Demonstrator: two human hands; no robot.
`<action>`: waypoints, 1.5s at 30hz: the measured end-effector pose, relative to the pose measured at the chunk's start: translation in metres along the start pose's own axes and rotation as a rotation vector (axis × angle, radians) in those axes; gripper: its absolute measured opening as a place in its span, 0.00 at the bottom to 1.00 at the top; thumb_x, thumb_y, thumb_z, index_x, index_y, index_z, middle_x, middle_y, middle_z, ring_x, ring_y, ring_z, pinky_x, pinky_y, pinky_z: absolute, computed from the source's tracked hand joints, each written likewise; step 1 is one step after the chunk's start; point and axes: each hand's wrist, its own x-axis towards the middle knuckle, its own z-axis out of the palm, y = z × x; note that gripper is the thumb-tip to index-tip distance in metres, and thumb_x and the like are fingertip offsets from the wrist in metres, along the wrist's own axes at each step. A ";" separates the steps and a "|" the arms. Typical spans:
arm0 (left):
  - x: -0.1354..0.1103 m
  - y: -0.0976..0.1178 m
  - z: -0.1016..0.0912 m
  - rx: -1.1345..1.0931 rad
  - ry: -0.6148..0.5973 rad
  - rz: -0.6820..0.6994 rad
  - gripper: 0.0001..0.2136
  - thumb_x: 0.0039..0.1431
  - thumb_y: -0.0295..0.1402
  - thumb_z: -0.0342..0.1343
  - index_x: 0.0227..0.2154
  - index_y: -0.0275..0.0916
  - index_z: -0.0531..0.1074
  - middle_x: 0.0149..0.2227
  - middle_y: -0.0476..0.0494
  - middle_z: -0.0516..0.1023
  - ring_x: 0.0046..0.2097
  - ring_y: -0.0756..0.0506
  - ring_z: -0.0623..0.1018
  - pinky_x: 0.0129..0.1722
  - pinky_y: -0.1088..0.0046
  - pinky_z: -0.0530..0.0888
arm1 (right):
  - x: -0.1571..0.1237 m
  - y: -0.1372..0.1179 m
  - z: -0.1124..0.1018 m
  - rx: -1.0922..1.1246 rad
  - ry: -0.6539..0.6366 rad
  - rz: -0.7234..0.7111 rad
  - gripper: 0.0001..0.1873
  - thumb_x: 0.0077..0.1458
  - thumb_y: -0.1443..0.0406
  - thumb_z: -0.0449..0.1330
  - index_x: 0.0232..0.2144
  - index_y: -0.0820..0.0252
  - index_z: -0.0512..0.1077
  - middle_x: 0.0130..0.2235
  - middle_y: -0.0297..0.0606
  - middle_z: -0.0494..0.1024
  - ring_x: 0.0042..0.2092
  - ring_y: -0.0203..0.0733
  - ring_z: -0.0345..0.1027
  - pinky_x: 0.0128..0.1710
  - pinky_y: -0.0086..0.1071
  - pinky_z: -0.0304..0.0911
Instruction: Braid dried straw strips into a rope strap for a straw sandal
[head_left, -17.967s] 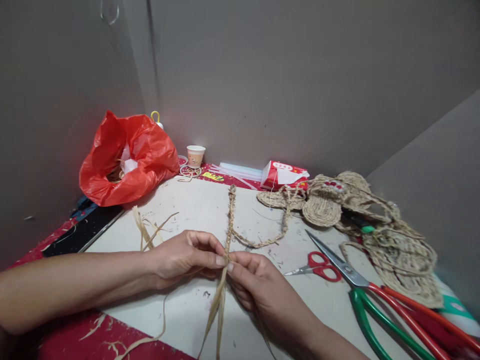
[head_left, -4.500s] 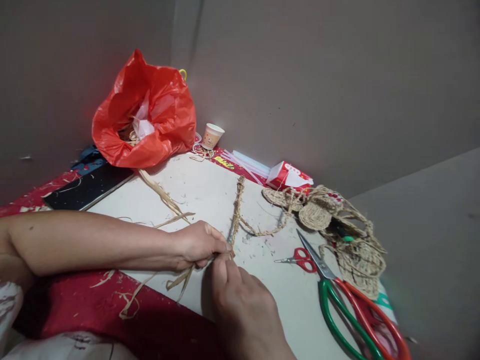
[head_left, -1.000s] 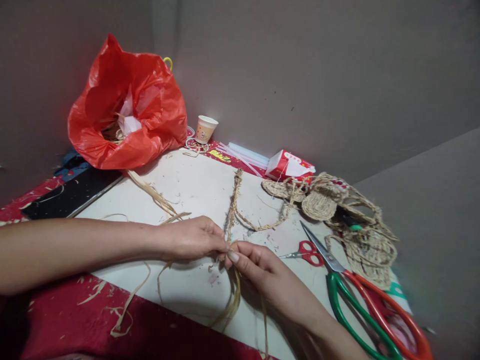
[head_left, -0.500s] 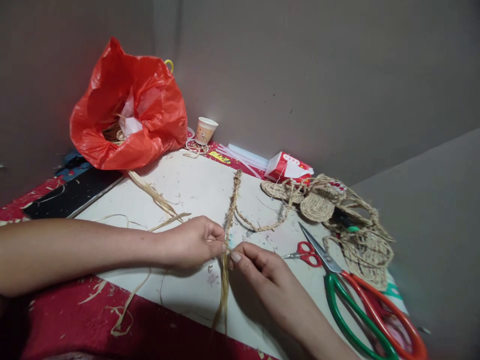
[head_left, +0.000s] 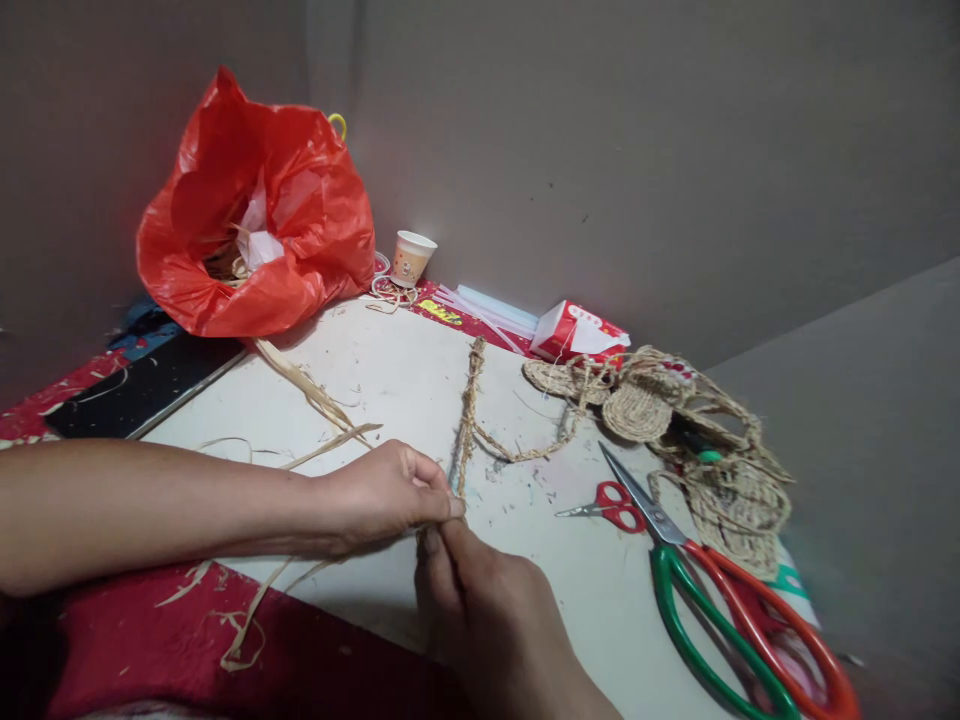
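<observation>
A braided straw cord (head_left: 466,430) runs down the white board toward my hands, and a thinner loop curves off it to the right. My left hand (head_left: 397,490) is closed, with thumb and forefinger pinching the cord's lower end. Just below and touching it, my right hand (head_left: 495,590) is closed on the loose strands at that end; its fingers mostly hide them. To the left of the cord lie loose straw strips (head_left: 307,385). Small red-handled scissors (head_left: 619,507) and large scissors with green and red handles (head_left: 667,540) rest to the right.
An open red plastic bag (head_left: 315,250) with straw inside stands at the back left. Behind the board (head_left: 375,370) are a paper cup (head_left: 412,258), pale straws (head_left: 495,312) and a red tissue pack (head_left: 577,333). Woven straw pieces (head_left: 637,412) pile up at the right.
My right hand has moved down and left, turning over so its back faces up. The strand ends that hung below are now hidden by it. My left hand keeps its pinch.
</observation>
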 end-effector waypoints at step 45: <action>-0.035 0.108 -0.013 1.355 -0.034 0.174 0.09 0.56 0.31 0.46 0.21 0.37 0.63 0.22 0.51 0.66 0.24 0.52 0.62 0.25 0.76 0.57 | 0.039 0.026 -0.041 1.143 -0.627 0.166 0.23 0.57 0.54 0.53 0.17 0.57 0.51 0.13 0.20 0.47 0.15 0.25 0.31 0.13 0.23 0.29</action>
